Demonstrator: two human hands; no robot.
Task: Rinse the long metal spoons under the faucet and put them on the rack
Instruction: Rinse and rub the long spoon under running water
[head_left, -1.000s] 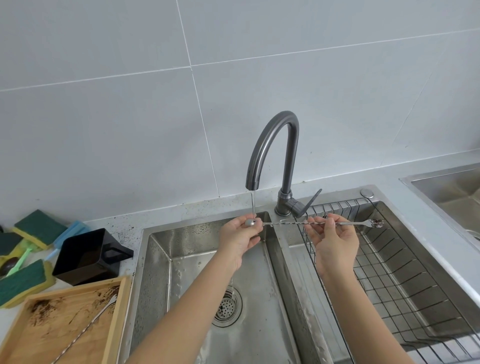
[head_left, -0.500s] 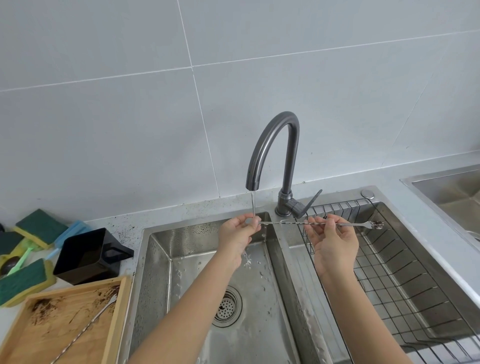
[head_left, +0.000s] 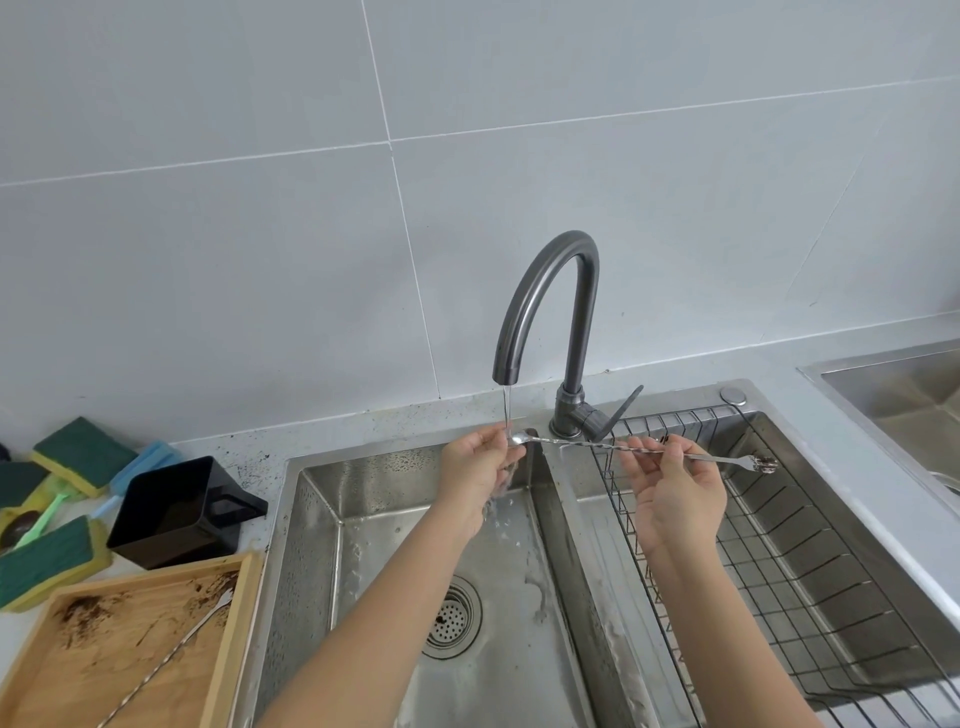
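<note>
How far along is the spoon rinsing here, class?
Done: nothing lies on the rack yet. In hand: both hands hold one spoon, its bowl under the faucet stream, its far end still soiled. Left: a second spoon waits on the wooden tray.

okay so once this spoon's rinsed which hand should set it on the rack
Right. The right hand already pinches the spoon mid-handle directly above the wire rack; the left hand is over the left basin at the bowl end.

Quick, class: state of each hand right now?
Left hand: pinches the bar spoon bowl under the water.
Right hand: pinches its twisted handle.
</note>
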